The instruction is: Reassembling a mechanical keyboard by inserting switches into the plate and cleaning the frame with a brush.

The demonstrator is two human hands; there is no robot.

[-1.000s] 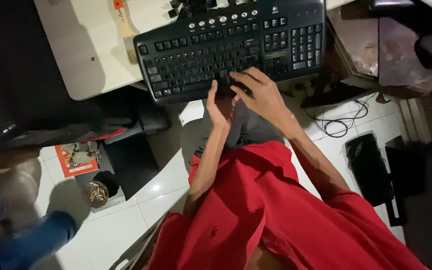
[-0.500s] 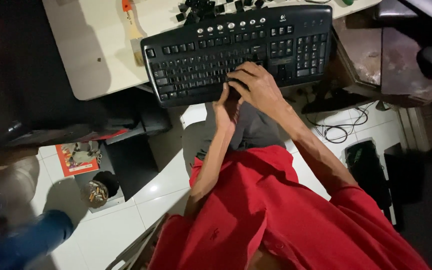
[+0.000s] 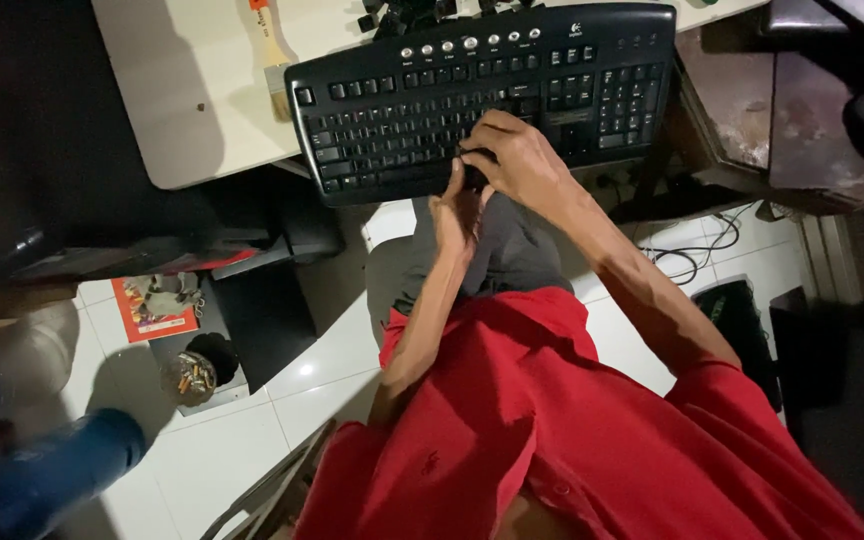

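**Fingers working at the front edge of a black keyboard**

Fingers [image 3: 487,140] of my right hand [image 3: 517,160] are curled together over the lower rows of a black computer keyboard [image 3: 482,95], tips pressed down near the space bar. My left hand [image 3: 455,212] comes up from below, its fingertips touching the keyboard's near edge just under the right hand; whether they pinch anything, I cannot tell. Nearest me is my red shirt [image 3: 572,430], then both forearms reaching forward. I judge I am working a key loose or seating one, so the next move calls for a small, steady pull or press. Beyond, the keyboard overhangs a white table [image 3: 172,90]; a paintbrush [image 3: 274,60] lies beside it, loose black keycaps [image 3: 402,15] behind.
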